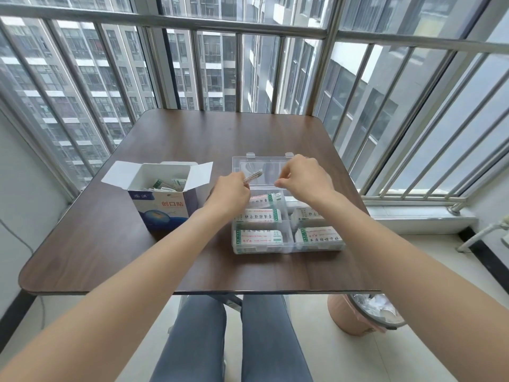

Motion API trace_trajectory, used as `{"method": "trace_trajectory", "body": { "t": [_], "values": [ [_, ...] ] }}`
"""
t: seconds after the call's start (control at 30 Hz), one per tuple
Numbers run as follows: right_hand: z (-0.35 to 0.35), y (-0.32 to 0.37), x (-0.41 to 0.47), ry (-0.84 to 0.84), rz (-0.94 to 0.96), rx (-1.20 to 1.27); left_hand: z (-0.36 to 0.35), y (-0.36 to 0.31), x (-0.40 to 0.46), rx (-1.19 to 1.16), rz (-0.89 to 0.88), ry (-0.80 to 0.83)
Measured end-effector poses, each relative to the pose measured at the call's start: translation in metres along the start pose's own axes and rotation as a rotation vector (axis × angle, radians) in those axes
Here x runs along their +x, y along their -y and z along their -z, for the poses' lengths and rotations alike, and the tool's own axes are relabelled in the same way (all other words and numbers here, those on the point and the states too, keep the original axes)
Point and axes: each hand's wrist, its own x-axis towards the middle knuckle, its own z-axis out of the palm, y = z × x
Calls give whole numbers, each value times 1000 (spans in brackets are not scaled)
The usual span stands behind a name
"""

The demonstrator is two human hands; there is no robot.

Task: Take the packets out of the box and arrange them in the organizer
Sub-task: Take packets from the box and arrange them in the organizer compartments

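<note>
Two hands: both reach over the far part of the organizer (pixel 286 216).
Surface: dark brown wood-grain table (pixel 170 139) with rounded corners.
Room: balcony with metal railing (pixel 248 31) and glass, tower blocks outside; pink waste bin (pixel 363 315) on the floor, near right.
Box (pixel 162 197): left of the organizer, flaps open, packets inside; red characters 创口贴 on its blue-and-white front.
Organizer: clear, lid raised at the far side; white packets (pixel 259 237) with green edges and red print fill its compartments, text too small to read.
Left hand (pixel 230 195): fingers curled, pinching a thin bunch of packets (pixel 252 175).
Right hand (pixel 303 177): fingers curled close; whether they hold anything, cannot tell.
</note>
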Motion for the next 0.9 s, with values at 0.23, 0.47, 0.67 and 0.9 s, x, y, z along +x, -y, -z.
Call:
{"method": "trace_trajectory", "body": {
  "t": [0.23,0.47,0.67,0.9],
  "values": [
    [-11,8,4,131,-40,-148,-1,-1,0,1,-12,-8],
    [-19,6,12,227,-58,-6,1,-3,0,-37,-44,-15],
    [-10,5,12,250,-93,94,0,-4,2,-12,-54,53],
    [-16,9,11,325,-96,12,2,-2,0,-29,-80,42]
  ]
}}
